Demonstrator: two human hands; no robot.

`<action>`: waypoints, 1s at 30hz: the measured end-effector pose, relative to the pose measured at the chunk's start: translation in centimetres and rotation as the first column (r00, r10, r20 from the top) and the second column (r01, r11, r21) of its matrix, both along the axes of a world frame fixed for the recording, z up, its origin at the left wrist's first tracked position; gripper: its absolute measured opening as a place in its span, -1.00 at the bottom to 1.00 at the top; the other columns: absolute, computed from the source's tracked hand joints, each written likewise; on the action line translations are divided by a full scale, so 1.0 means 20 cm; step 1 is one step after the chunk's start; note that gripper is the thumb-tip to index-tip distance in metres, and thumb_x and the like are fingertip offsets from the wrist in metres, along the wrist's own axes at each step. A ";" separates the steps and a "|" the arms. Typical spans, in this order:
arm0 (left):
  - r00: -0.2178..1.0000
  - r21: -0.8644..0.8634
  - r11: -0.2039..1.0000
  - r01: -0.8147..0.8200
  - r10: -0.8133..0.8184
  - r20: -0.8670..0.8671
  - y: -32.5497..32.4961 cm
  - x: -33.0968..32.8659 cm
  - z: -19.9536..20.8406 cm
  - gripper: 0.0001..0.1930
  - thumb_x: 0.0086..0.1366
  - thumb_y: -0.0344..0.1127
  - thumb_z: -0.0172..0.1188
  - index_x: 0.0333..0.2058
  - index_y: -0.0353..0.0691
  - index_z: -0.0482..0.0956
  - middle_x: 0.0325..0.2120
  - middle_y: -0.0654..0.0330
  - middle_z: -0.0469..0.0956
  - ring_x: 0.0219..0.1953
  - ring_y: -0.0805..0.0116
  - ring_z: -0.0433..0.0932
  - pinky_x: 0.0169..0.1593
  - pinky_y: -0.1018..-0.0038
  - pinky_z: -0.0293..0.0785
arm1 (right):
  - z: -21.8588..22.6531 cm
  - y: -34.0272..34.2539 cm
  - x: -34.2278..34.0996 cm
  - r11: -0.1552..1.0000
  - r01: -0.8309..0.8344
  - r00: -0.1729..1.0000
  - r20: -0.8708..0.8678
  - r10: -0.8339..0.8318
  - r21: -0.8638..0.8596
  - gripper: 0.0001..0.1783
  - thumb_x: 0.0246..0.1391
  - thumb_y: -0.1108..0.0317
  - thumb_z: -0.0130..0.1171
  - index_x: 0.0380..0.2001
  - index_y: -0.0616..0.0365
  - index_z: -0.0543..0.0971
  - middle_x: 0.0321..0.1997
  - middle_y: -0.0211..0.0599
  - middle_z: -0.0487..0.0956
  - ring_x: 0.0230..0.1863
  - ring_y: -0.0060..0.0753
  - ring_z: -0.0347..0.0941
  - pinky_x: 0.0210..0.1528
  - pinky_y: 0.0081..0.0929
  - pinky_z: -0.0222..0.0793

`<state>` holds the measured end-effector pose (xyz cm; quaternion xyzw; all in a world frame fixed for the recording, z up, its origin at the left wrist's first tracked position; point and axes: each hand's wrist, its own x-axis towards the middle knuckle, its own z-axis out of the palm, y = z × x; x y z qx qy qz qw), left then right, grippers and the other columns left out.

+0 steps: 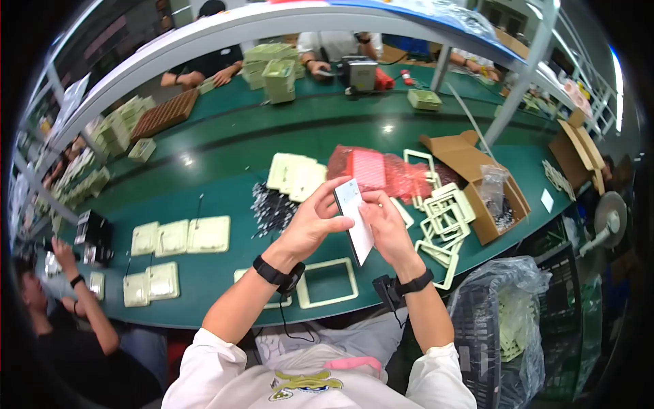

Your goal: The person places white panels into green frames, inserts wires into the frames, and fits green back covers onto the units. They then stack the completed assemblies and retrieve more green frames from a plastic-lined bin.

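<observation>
White panel (362,232) mid-handling, held up above the green bench (204,286).
Cream housings (208,235) set out in rows at left look done, judging by layout; loose cream frames (449,215) heaped at right look unworked, so probably plenty left. Left hand (313,221) pinches panel's left edge, thumb on white face; right hand (385,228) has fingers curled against its right side, can't tell if pinching. Forearms angle inward, panel tilted.
</observation>
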<state>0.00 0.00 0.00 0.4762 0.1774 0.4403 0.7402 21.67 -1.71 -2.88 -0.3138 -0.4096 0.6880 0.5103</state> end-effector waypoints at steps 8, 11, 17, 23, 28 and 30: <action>0.948 0.001 0.958 -0.286 0.283 -0.143 -0.47 -0.34 -0.11 0.02 0.13 -0.47 0.62 0.51 -0.29 0.22 0.39 0.05 0.37 0.43 0.14 0.43 0.45 0.21 0.45 | 0.06 -0.33 -0.32 0.937 -0.327 0.876 0.411 0.252 0.124 0.04 0.11 0.44 0.57 0.56 0.33 0.22 0.49 -0.08 0.37 0.51 -0.17 0.36 0.42 -0.16 0.50; 0.953 -0.051 0.952 -0.301 0.298 -0.057 -0.52 -0.41 -0.13 -0.06 0.19 -0.59 0.55 0.49 -0.28 0.24 0.35 0.02 0.42 0.41 0.16 0.44 0.32 0.29 0.59 | 0.04 -0.34 -0.41 0.940 -0.339 0.897 0.312 0.312 0.034 0.12 -0.01 0.52 0.63 0.55 0.36 0.22 0.50 -0.08 0.36 0.52 -0.17 0.34 0.44 -0.09 0.48; 0.953 -0.202 0.935 -0.290 0.302 0.029 -0.52 -0.50 -0.15 -0.07 0.22 -0.62 0.51 0.50 -0.29 0.21 0.36 -0.01 0.40 0.41 0.15 0.45 0.31 0.29 0.60 | 0.05 -0.32 -0.50 0.943 -0.331 0.898 0.296 0.327 -0.036 0.10 -0.05 0.56 0.61 0.54 0.31 0.25 0.48 -0.09 0.37 0.53 -0.17 0.32 0.47 -0.05 0.46; 0.928 -0.213 0.917 -0.336 0.361 0.090 -0.51 -0.47 -0.19 -0.03 0.21 -0.60 0.52 0.53 -0.29 0.18 0.36 -0.03 0.40 0.41 0.12 0.45 0.42 0.22 0.49 | 0.02 -0.29 -0.52 0.957 -0.289 0.895 0.349 0.277 -0.017 0.09 -0.10 0.61 0.60 0.51 0.25 0.28 0.45 -0.11 0.40 0.55 -0.16 0.29 0.51 -0.06 0.40; 0.899 -0.120 0.894 -0.432 0.438 0.023 -0.52 -0.48 -0.25 -0.07 0.26 -0.45 0.44 0.55 -0.29 0.16 0.45 -0.05 0.33 0.44 0.07 0.43 0.45 0.22 0.44 | -0.02 -0.30 -0.53 0.970 -0.237 0.901 0.384 0.202 0.046 0.10 -0.07 0.51 0.61 0.52 0.25 0.26 0.45 -0.11 0.39 0.53 -0.16 0.32 0.53 -0.08 0.36; 0.879 -0.243 0.880 -0.408 0.451 0.156 -0.50 -0.53 -0.26 -0.13 0.31 -0.40 0.45 0.52 -0.30 0.21 0.41 -0.02 0.38 0.42 0.10 0.45 0.47 0.17 0.42 | -0.01 -0.27 -0.48 0.977 -0.212 0.939 0.283 0.193 0.037 0.10 -0.05 0.41 0.62 0.52 0.27 0.26 0.46 -0.12 0.39 0.51 -0.15 0.35 0.53 -0.09 0.35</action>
